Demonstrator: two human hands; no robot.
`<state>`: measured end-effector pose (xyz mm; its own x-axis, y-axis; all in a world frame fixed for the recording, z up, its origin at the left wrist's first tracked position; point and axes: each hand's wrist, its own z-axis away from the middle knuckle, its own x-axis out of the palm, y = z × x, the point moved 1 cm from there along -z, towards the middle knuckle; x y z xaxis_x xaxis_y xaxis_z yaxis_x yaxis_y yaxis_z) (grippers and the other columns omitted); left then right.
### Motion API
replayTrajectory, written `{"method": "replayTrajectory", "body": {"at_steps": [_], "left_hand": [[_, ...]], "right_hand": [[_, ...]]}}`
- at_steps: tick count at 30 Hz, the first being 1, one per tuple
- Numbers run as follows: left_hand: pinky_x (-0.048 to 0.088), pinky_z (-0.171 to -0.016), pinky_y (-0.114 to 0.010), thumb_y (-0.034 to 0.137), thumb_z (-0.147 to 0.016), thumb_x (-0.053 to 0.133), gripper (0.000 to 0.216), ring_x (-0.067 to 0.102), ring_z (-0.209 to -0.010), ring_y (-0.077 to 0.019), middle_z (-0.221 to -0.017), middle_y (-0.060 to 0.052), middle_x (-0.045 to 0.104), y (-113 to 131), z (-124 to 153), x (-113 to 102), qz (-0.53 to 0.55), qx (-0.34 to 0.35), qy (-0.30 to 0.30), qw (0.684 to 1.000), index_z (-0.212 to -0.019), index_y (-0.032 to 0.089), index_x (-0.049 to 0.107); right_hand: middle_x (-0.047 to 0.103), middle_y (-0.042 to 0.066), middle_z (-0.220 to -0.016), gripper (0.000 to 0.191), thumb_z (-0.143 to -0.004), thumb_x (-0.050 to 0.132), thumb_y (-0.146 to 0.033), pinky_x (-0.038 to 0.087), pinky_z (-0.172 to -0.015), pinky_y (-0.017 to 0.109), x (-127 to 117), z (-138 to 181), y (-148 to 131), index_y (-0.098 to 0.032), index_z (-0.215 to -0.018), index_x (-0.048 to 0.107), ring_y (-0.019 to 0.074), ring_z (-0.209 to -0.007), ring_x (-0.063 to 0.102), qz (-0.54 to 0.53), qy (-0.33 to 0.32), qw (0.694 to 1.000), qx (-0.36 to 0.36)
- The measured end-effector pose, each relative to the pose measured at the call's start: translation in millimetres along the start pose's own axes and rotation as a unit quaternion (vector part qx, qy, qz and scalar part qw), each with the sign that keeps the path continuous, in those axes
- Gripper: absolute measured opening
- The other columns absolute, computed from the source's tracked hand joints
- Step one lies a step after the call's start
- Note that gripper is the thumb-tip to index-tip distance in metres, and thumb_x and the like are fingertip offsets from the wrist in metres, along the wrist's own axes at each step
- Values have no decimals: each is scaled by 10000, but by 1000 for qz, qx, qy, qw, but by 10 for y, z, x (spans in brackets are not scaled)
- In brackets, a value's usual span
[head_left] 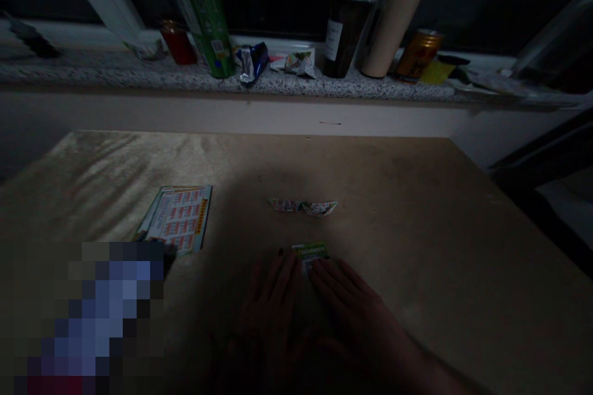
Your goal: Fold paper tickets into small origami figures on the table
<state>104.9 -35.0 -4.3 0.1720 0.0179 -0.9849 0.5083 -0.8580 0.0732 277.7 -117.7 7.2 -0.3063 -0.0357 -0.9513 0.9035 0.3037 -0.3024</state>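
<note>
On the brown tabletop (398, 197), a small green-and-white printed paper (311, 252) lies close in front of me. My left hand (273, 293) rests flat at its left side, fingers stretched out over the edge. From the right, my right hand (354, 290) lies flat too, its fingertips on the paper's lower right part. Neither hand grips anything. Beyond the fingertips is a narrow printed paper strip (303, 206), pinched in at its middle like a bow. To the left lies a small stack of printed calendar-like sheets (180, 219). Shadow darkens both hands and hides the paper's near edge.
A blurred-out patch (106, 308) covers the lower left. Along the granite windowsill (278, 81) stand a green bottle (208, 24), a red jar (178, 43), crumpled wrappers (252, 63), a dark bottle (340, 40), a cardboard tube (398, 18) and an orange can (418, 57).
</note>
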Motion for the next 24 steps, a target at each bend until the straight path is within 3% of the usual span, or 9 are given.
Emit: {"method": "replayTrajectory", "body": {"at_steps": [6, 17, 21, 24], "left_hand": [[0, -1094, -527, 591, -849, 406, 731, 240, -1340, -332, -1461, -107, 339, -65, -65, 11, -18, -5, -18, 1000, -1396, 109, 367], [58, -1082, -547, 670, -827, 359, 746, 252, -1327, -370, -1455, -79, 358, -96, -82, 18, -26, -6, -27, 999, -1364, 158, 437], [38, -1085, -535, 726, -782, 364, 806, 238, -1338, -356, -1456, -103, 353, -123, -75, 80, -33, -17, -17, 999, -1359, 168, 444], [-13, -1080, -533, 727, -781, 351, 814, 273, -1327, -337, -1450, -135, 354, -164, -61, 129, -33, 12, -3, 999, -1369, 169, 424]], "right_hand": [[319, 112, -1462, 682, -847, 527, -351, 292, -1102, 465, 42, -1, -18, -87, -1423, 272, 247, -1357, 265, 15, 16, 1000, 0], [374, 100, -1437, 649, -877, 518, -338, 307, -1093, 475, 95, -13, -14, -111, -1426, 256, 234, -1331, 326, 31, 41, 999, 2], [380, 117, -1429, 640, -879, 511, -312, 312, -1086, 488, 80, -11, -23, -101, -1426, 255, 243, -1326, 335, 35, 40, 999, -1], [388, 124, -1421, 621, -890, 499, -338, 316, -1079, 502, 72, -16, -34, -96, -1417, 277, 253, -1314, 356, 41, 37, 998, 3]]}}
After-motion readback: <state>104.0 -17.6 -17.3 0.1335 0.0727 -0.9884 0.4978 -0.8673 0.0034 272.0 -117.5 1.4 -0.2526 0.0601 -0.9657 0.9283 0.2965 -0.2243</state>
